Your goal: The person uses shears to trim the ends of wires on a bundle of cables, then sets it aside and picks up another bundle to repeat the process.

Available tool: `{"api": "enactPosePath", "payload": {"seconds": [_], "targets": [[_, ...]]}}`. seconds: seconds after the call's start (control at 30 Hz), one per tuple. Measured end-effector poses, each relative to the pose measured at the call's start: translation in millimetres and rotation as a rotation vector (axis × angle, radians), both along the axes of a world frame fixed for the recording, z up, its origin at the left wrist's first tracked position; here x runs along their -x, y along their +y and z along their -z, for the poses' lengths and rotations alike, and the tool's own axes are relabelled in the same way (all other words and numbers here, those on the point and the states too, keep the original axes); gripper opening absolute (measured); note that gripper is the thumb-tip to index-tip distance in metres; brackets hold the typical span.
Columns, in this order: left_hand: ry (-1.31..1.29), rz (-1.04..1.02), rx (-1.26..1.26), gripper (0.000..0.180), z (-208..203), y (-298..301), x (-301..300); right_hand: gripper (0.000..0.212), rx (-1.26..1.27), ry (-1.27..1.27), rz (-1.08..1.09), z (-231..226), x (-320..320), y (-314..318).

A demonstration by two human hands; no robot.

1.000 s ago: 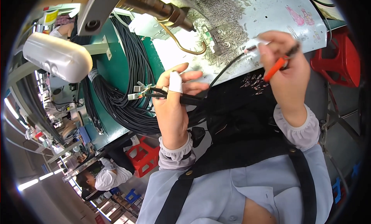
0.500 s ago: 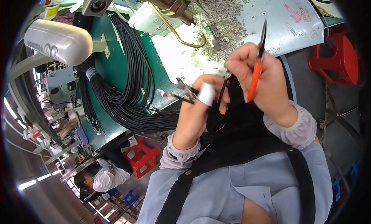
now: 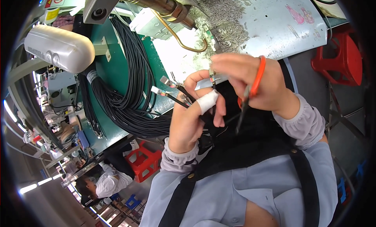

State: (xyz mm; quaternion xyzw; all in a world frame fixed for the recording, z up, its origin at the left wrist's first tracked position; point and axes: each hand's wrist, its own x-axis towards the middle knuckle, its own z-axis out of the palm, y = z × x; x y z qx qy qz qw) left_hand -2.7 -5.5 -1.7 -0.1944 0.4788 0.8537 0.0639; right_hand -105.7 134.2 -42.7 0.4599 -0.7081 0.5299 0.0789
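My left hand point(image 3: 186, 123), with white tape around the thumb, is closed on several black cables point(image 3: 178, 98). Some of their ends fan out to the left, and one carries a white connector point(image 3: 155, 90). Another cable stands up by the taped thumb, with a small metal connector point(image 3: 212, 73) at its tip. Close to that tip are the fingertips of my right hand point(image 3: 270, 84), slightly blurred; whether they touch it I cannot tell. Orange-handled snips point(image 3: 258, 76) sit in my right palm, their dark blades pointing down toward my black apron point(image 3: 250, 148).
A machine head point(image 3: 176, 13) with a curved brass tube point(image 3: 178, 37) overhangs the bench. Small metal pins point(image 3: 227, 27) lie heaped beneath. A thick black cable bundle point(image 3: 135, 86) lies at left, below a white cylinder point(image 3: 58, 48). Red stools point(image 3: 340, 60) and another person point(image 3: 111, 184) are around.
The snips have swung from blades up to blades down in my right hand. My right fingers have moved left to the cable tip; the cables in my left hand are fanned out more.
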Motion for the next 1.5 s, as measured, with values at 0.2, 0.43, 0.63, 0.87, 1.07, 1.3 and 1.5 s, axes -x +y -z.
{"api": "enactPosePath", "payload": {"seconds": [0.2,0.43,0.63,0.87,1.07,1.3,1.5], "targets": [[-0.023,0.18,-0.238,0.031,-1.3,-14.6,0.0,0.022,0.114,0.258,-0.116,5.7,8.2,6.4],[0.16,-0.005,0.971,0.014,12.1,2.9,-3.9,0.017,-0.13,-0.063,-0.217,2.8,11.0,13.2],[0.025,-0.122,0.664,0.013,7.8,12.0,-0.4,0.014,-0.124,-0.124,-0.159,2.0,4.0,11.7],[-0.091,-0.208,0.417,0.014,4.7,16.8,3.5,0.012,-0.131,-0.212,-0.066,1.8,-8.2,8.4],[0.056,-0.306,0.557,0.014,9.7,25.6,4.2,0.01,-0.051,-0.523,-0.007,5.8,-19.3,5.2],[0.051,-0.345,0.487,0.013,7.4,20.4,0.9,0.019,-0.027,-0.708,-0.042,-6.7,-19.7,12.2],[0.083,-0.338,0.531,0.012,5.7,22.4,1.5,0.038,-0.316,-0.417,0.06,-4.6,-28.0,11.9]]}}
